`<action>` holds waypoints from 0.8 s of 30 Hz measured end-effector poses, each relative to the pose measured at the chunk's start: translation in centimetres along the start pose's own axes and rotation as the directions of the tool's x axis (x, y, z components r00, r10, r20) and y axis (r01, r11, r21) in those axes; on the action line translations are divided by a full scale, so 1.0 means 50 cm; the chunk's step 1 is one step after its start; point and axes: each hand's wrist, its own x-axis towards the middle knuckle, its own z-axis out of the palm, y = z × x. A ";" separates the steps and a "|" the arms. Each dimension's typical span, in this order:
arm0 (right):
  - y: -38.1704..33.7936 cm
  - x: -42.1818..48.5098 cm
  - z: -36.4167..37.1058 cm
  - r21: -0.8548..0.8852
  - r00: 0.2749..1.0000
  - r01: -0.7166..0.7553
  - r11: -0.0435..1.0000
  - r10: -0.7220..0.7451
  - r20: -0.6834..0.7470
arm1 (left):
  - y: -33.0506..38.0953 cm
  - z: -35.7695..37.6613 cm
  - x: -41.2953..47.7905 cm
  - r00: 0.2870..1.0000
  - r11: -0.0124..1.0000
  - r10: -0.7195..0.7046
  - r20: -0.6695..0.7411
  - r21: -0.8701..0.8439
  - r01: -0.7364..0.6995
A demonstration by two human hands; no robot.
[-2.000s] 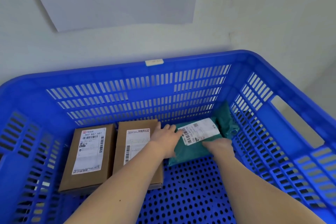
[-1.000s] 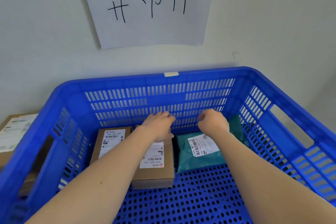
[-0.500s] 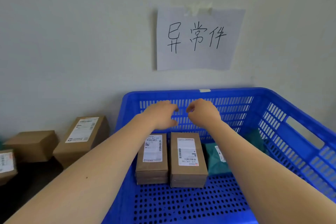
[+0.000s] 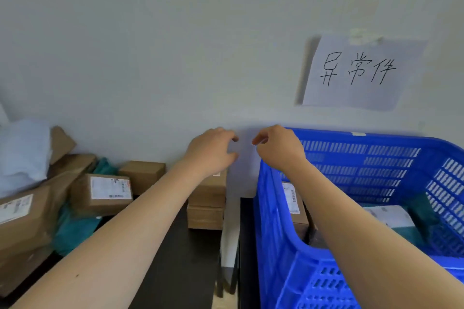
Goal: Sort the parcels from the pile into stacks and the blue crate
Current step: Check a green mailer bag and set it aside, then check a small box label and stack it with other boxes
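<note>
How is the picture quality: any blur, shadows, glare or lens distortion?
Head view: soft even light, no glare; the paper sign casts a shadow to its left; the rim of the blue crate curves, likely from the wide lens; left hand, right hand and parcel pile look slightly blurred.

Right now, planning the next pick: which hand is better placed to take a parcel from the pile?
Left, probably. The left hand is empty and nearer the pile on its side; the right hand, also empty, sits by the blue crate rim.
</note>
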 end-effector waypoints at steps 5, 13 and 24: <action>-0.114 -0.020 0.068 0.022 0.997 0.075 0.997 -0.075 0.020 | -0.114 -0.030 -0.071 0.997 0.998 -0.065 -0.032 -0.013 0.065; -0.229 -0.019 0.201 0.083 0.985 0.143 0.986 -0.150 0.087 | -0.280 -0.058 -0.165 0.982 0.983 -0.184 -0.035 -0.024 0.184; -0.296 0.037 0.411 0.172 0.968 0.128 0.977 -0.160 0.191 | -0.506 -0.028 -0.212 0.964 0.964 -0.264 -0.010 0.019 0.264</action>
